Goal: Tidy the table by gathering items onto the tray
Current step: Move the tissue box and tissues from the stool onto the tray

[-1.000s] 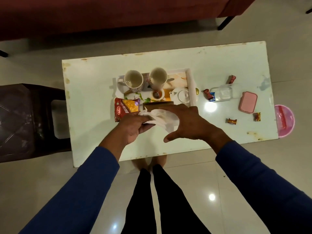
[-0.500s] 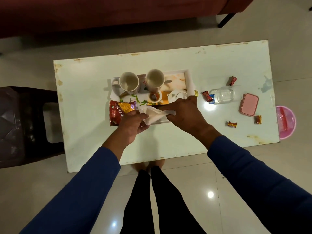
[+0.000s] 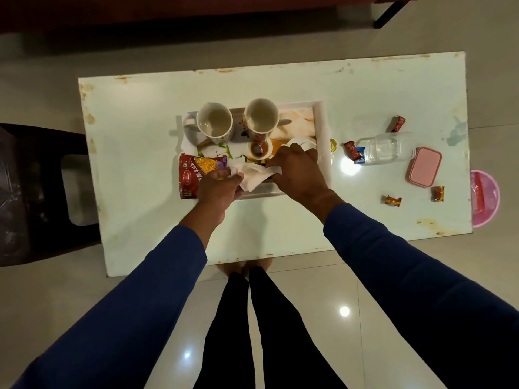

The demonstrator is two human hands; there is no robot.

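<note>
A white-rimmed tray lies on the white table. On it stand two white mugs, a small cup and a red snack packet at its left front. My left hand and my right hand both pinch a white tissue over the tray's front edge. To the right, on the table, lie several wrapped candies, a clear plastic box and a pink lid.
A dark chair stands left of the table. A pink bin sits on the floor past the right edge. A sofa fills the far side. My legs and feet are at the near table edge.
Both hands have carried the tissue forward from the table's front area onto the tray's front edge. My right hand went from spread over the tissue to pinching it.
</note>
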